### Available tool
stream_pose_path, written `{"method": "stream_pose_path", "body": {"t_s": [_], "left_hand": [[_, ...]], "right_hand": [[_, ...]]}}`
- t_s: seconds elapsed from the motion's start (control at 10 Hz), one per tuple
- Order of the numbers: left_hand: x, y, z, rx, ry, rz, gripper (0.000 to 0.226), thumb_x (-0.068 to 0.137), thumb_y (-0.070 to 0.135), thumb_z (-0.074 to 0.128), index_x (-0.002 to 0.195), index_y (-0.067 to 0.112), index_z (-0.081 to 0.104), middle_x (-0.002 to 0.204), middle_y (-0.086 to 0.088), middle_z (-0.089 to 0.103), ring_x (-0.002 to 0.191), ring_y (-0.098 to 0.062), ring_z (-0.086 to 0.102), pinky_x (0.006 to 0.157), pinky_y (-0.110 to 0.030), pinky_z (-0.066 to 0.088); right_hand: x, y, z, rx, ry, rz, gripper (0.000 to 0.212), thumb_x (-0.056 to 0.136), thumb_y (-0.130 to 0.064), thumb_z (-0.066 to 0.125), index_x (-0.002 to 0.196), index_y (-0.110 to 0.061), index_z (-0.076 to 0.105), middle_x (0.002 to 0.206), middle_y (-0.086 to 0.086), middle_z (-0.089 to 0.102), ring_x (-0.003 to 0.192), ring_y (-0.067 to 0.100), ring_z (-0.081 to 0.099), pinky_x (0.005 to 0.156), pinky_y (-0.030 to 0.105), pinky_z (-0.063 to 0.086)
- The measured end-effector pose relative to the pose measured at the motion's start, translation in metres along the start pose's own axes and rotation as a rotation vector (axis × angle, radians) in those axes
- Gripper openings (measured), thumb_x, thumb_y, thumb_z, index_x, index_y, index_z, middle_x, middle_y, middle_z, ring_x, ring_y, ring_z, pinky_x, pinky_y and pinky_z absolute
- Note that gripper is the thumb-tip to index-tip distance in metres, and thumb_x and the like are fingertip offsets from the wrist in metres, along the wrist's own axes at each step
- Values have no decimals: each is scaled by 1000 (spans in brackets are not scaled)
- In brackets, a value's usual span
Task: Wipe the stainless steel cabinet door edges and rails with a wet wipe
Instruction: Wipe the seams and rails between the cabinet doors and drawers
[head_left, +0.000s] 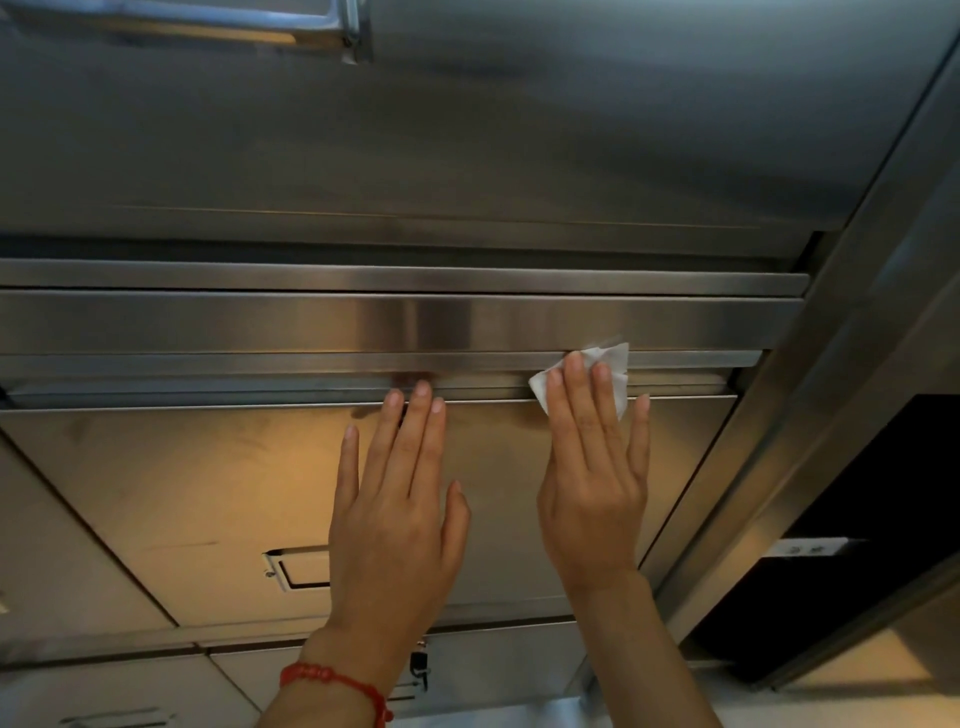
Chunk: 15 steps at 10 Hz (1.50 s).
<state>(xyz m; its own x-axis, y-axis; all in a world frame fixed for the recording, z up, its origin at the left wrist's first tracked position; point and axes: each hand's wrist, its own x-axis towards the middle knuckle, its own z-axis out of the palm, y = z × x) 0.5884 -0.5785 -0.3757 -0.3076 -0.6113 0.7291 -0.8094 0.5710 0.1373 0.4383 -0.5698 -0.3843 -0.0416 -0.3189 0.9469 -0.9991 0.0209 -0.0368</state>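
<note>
A stainless steel cabinet door (218, 499) fills the lower middle, with horizontal steel rails (260, 387) running along its top edge. My right hand (597, 467) lies flat with straight fingers and presses a white wet wipe (613, 374) against the rail near its right end. The wipe sticks out above and to both sides of the fingertips. My left hand (400, 499) rests flat on the door, fingers straight, with its fingertips reaching the rail just left of the wipe. A red string bracelet (332, 680) is on the left wrist.
A recessed pull handle (291, 569) sits in the door, partly hidden behind my left hand. A small lock (418, 667) is below it. A vertical steel frame post (810, 389) borders the door on the right, with a dark panel (857, 519) beyond. Another steel panel and bar (208, 21) are above.
</note>
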Motion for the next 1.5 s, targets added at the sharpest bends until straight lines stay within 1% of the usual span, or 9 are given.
{"method": "stream_pose_path", "body": {"t_s": [0.2, 0.4, 0.6, 0.7, 0.9, 1.0, 1.2, 1.4, 1.5], "left_hand": [[0, 0, 0, -1, -8, -6, 55, 86, 23, 38, 136, 0, 43, 144, -13, 38, 136, -24, 28, 110, -49, 21], [0, 1, 0, -5, -8, -18, 55, 86, 23, 39, 135, 1, 43, 144, -13, 39, 136, -24, 28, 109, -50, 23], [-1, 1, 2, -1, -7, -20, 56, 85, 23, 39, 136, 0, 42, 144, -13, 37, 136, -25, 28, 109, -50, 23], [-1, 2, 2, 3, -7, -24, 55, 85, 23, 39, 136, 0, 42, 144, -13, 37, 136, -26, 28, 109, -50, 23], [-1, 1, 2, 3, 3, -12, 55, 86, 22, 40, 136, 0, 42, 144, -13, 37, 136, -25, 28, 108, -51, 23], [0, 1, 2, 8, 5, -16, 55, 85, 22, 40, 135, 0, 43, 144, -13, 38, 135, -26, 29, 108, -51, 24], [-1, 0, 1, 10, -1, -9, 55, 86, 22, 39, 136, 1, 41, 144, -12, 37, 136, -25, 28, 109, -50, 23], [0, 3, 1, 12, -2, -22, 55, 85, 22, 40, 135, -1, 43, 143, -14, 38, 135, -26, 28, 109, -51, 23], [0, 3, 0, 8, -3, -13, 55, 86, 23, 39, 136, -1, 42, 144, -14, 37, 136, -26, 27, 109, -50, 22]], "right_hand": [[0, 8, -5, -31, 8, 46, 37, 95, 4, 38, 130, -3, 48, 138, 11, 44, 128, 30, 43, 106, 53, 31], [1, 17, -8, -45, -21, -12, 39, 92, 4, 43, 130, -4, 49, 138, 10, 44, 129, 28, 42, 107, 52, 31], [1, 17, -9, -13, -9, 23, 37, 94, 3, 40, 130, -4, 48, 138, 11, 45, 129, 30, 43, 108, 52, 29], [1, 18, -8, -17, -17, -14, 37, 93, 2, 44, 129, -5, 50, 137, 10, 45, 129, 28, 42, 107, 52, 30], [0, 22, -8, -19, 0, 26, 36, 95, 2, 42, 130, -4, 48, 138, 11, 44, 129, 29, 42, 108, 51, 29], [0, 20, -7, 2, -6, -1, 37, 94, 4, 41, 130, -5, 49, 138, 10, 45, 129, 28, 42, 109, 50, 29], [0, 37, -11, -25, 11, 16, 36, 95, 6, 41, 129, -4, 49, 137, 11, 46, 129, 29, 42, 108, 51, 30], [0, 38, -14, 6, -15, 7, 41, 92, 9, 42, 130, -4, 48, 138, 10, 45, 130, 30, 42, 110, 50, 29], [-1, 49, -17, 9, -4, 66, 44, 89, 12, 46, 130, -4, 49, 137, 12, 47, 130, 28, 42, 111, 50, 26]]}}
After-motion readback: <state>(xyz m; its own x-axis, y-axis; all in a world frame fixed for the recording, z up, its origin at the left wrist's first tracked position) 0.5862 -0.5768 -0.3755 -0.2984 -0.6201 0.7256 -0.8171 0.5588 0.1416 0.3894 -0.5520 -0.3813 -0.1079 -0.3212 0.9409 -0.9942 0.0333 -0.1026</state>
